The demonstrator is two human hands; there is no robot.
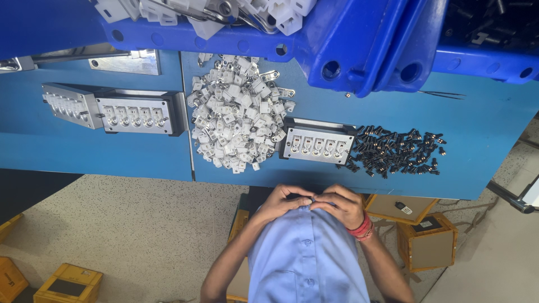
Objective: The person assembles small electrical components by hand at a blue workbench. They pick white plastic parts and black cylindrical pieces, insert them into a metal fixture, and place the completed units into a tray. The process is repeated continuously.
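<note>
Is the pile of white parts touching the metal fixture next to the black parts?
Touching. The head view shows the white pile running against the fixture's edge.

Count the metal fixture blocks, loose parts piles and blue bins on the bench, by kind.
Metal fixture blocks: 3 (far left, left, centre)
Parts piles: 2 (white pile, black pile)
Blue bins: 2 (one, another)
Total: 7

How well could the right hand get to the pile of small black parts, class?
Probably yes. The right hand is at the near table edge, and the black parts lie just beyond it on the blue table with nothing between; its fingers meet the left hand.
</note>
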